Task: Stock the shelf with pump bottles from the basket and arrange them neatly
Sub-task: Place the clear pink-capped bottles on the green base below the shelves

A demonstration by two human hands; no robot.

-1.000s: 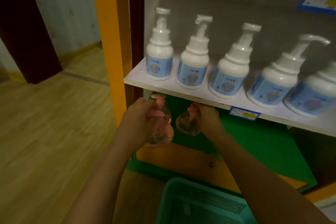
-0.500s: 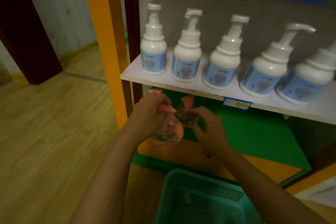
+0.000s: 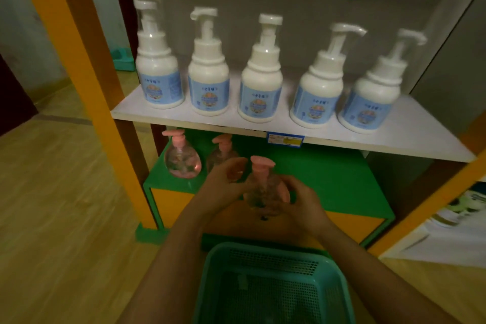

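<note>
Both my hands hold one clear pump bottle [image 3: 263, 190] with a pink pump, upright just above the front of the green lower shelf [image 3: 328, 179]. My left hand [image 3: 226, 183] cups its left side and my right hand [image 3: 299, 201] grips its right side. Two more clear pink-pump bottles stand on the green shelf: one at the far left [image 3: 182, 163], the other [image 3: 221, 151] partly hidden behind my left hand. The teal mesh basket [image 3: 265, 252] sits on the floor under my forearms; its inside is dark and I cannot make out its contents.
Several white pump bottles with blue labels [image 3: 209, 79] stand in a row on the white upper shelf [image 3: 410, 137]. An orange post [image 3: 86, 71] frames the shelf's left side and an orange bar [image 3: 434, 200] its right. Wooden floor lies to the left.
Earlier each hand held a clear bottle under the white shelf. Now two bottles stand on the green shelf at the left, and both hands are around one bottle further right. The view has shifted.
</note>
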